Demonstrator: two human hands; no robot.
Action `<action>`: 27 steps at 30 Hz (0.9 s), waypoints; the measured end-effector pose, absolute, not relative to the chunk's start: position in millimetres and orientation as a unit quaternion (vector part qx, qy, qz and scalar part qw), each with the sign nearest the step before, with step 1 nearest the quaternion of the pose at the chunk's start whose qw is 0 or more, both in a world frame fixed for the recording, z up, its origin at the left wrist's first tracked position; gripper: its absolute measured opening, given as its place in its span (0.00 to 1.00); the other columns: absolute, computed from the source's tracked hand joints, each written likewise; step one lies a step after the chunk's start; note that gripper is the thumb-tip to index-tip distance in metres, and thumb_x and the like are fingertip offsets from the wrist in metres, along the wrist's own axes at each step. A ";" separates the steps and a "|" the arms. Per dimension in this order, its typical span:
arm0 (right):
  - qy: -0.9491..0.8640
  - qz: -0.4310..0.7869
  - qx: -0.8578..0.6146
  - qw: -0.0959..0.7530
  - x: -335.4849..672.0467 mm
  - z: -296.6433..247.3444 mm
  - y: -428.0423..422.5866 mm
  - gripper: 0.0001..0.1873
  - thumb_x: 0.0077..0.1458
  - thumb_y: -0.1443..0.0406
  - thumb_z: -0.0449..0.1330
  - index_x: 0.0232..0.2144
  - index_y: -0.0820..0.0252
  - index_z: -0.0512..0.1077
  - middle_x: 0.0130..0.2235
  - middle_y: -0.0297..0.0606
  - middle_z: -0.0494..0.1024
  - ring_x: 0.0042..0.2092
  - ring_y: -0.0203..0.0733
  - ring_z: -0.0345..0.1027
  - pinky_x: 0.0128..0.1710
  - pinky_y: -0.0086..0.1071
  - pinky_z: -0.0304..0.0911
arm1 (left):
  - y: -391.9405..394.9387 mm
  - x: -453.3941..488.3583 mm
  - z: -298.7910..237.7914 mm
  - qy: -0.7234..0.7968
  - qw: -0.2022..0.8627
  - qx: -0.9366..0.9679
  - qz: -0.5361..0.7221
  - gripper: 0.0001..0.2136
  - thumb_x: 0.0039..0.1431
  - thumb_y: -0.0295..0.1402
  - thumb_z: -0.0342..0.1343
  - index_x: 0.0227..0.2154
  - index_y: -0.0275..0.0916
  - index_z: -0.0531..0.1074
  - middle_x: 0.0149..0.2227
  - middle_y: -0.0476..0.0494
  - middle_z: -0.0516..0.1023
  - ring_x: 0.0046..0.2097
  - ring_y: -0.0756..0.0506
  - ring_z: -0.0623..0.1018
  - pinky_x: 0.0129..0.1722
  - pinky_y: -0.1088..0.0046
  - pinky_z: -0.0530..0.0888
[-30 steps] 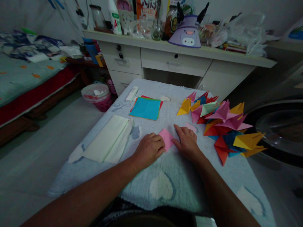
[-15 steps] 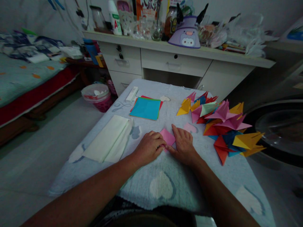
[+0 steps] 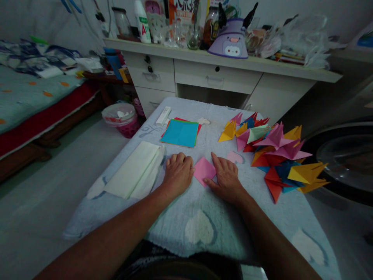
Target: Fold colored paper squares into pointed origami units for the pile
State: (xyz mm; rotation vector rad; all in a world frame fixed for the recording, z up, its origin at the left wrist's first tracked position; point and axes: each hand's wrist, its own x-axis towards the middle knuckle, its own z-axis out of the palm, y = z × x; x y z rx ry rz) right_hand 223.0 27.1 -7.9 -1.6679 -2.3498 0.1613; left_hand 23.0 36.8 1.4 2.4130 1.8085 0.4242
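A small pink folded paper (image 3: 203,170) lies flat on the pale towel-covered table (image 3: 201,229), between my two hands. My left hand (image 3: 176,172) rests on the cloth at its left corner, fingers loosely curled and touching the edge. My right hand (image 3: 226,174) lies flat and open on the paper's right side, thumb along its lower edge. A stack of coloured paper squares (image 3: 180,132), blue on top, sits farther back. A heap of folded pointed paper pieces (image 3: 274,153) in several colours lies to the right.
A folded cream cloth (image 3: 135,171) lies left of my hands, a white tube (image 3: 163,115) behind the stack. A cluttered white desk (image 3: 215,72) stands beyond the table, a pink bin (image 3: 121,118) on the floor, a bed (image 3: 32,97) at left.
My left hand slid left off the pink paper, uncovering more of it. My right hand stayed pressed on the right side. The paper now shows as a diamond shape.
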 end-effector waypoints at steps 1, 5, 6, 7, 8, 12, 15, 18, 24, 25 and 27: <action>-0.808 0.054 -0.573 0.128 223.1 -8.6 27.4 0.45 0.57 0.48 0.54 0.68 0.62 0.45 0.58 0.51 0.65 0.56 0.57 0.57 0.55 0.50 0.48 | 38.0 22.4 1.7 0.599 0.037 0.788 0.133 0.05 0.60 0.34 0.55 0.37 0.40 0.68 0.41 0.41 0.68 0.46 0.38 0.65 0.42 0.60 0.61; -0.809 0.047 -0.572 0.128 223.9 -11.1 28.6 0.45 0.56 0.48 0.55 0.68 0.61 0.44 0.58 0.51 0.65 0.56 0.57 0.57 0.55 0.51 0.48 | 40.3 22.1 4.5 0.614 0.005 0.776 0.142 0.03 0.61 0.31 0.52 0.37 0.40 0.68 0.41 0.40 0.69 0.46 0.37 0.65 0.42 0.59 0.61; -0.809 0.046 -0.572 0.128 224.0 -11.4 28.7 0.45 0.56 0.48 0.54 0.68 0.61 0.44 0.58 0.51 0.65 0.56 0.57 0.57 0.55 0.50 0.48 | 39.6 22.8 5.5 0.611 0.007 0.776 0.155 0.03 0.62 0.30 0.52 0.37 0.41 0.68 0.41 0.41 0.69 0.46 0.38 0.66 0.42 0.59 0.61; -0.810 0.045 -0.571 0.128 224.1 -11.6 28.6 0.45 0.57 0.48 0.54 0.68 0.61 0.44 0.58 0.51 0.65 0.55 0.57 0.58 0.55 0.50 0.49 | 38.4 23.8 6.4 0.602 0.015 0.780 0.170 0.03 0.62 0.31 0.52 0.37 0.41 0.67 0.41 0.41 0.69 0.46 0.38 0.66 0.43 0.59 0.61; -0.810 0.043 -0.570 0.130 224.1 -11.7 28.5 0.45 0.57 0.48 0.53 0.68 0.62 0.44 0.58 0.51 0.65 0.55 0.57 0.58 0.55 0.50 0.49 | 36.9 24.9 6.9 0.589 0.028 0.786 0.185 0.03 0.62 0.32 0.53 0.38 0.41 0.67 0.41 0.42 0.69 0.47 0.38 0.65 0.44 0.59 0.61; -0.810 0.043 -0.570 0.135 224.0 -11.6 28.3 0.45 0.57 0.48 0.53 0.68 0.62 0.43 0.58 0.52 0.65 0.56 0.57 0.57 0.55 0.50 0.49 | 31.1 28.3 3.2 0.533 0.082 0.818 0.201 0.16 0.55 0.43 0.60 0.41 0.40 0.65 0.45 0.42 0.68 0.48 0.37 0.65 0.45 0.60 0.62; -0.807 0.054 -0.573 0.134 224.0 -11.2 28.8 0.46 0.57 0.49 0.54 0.69 0.62 0.42 0.59 0.51 0.64 0.56 0.57 0.57 0.55 0.50 0.49 | 30.1 28.7 -2.4 0.534 0.091 0.820 0.184 0.23 0.51 0.48 0.63 0.42 0.39 0.64 0.45 0.41 0.67 0.48 0.37 0.65 0.45 0.59 0.63; -0.801 0.068 -0.580 0.131 224.3 -10.0 29.7 0.45 0.57 0.50 0.55 0.69 0.61 0.42 0.59 0.50 0.64 0.56 0.58 0.57 0.55 0.50 0.50 | 30.7 28.9 -3.7 0.544 0.090 0.816 0.174 0.24 0.49 0.48 0.64 0.43 0.39 0.63 0.46 0.41 0.67 0.49 0.37 0.64 0.45 0.59 0.63; -0.796 0.081 -0.586 0.130 227.1 -9.2 32.2 0.43 0.58 0.53 0.55 0.69 0.56 0.41 0.57 0.48 0.66 0.55 0.57 0.58 0.54 0.50 0.52 | 31.1 30.4 1.6 0.554 0.124 0.808 0.157 0.25 0.49 0.45 0.64 0.45 0.39 0.62 0.48 0.41 0.68 0.50 0.36 0.65 0.47 0.58 0.63; -0.796 0.083 -0.586 0.129 227.9 -9.5 32.8 0.43 0.58 0.54 0.55 0.69 0.55 0.41 0.57 0.48 0.66 0.55 0.57 0.58 0.54 0.50 0.52 | 31.3 30.5 1.2 0.555 0.126 0.807 0.157 0.26 0.49 0.45 0.64 0.46 0.39 0.62 0.48 0.41 0.68 0.51 0.36 0.65 0.48 0.57 0.63; -0.795 0.088 -0.587 0.128 229.4 -9.7 34.1 0.42 0.58 0.55 0.55 0.69 0.54 0.42 0.57 0.47 0.66 0.55 0.56 0.58 0.54 0.50 0.52 | 31.9 30.5 -0.8 0.558 0.124 0.804 0.162 0.29 0.48 0.46 0.64 0.49 0.39 0.61 0.51 0.39 0.67 0.53 0.35 0.64 0.50 0.56 0.63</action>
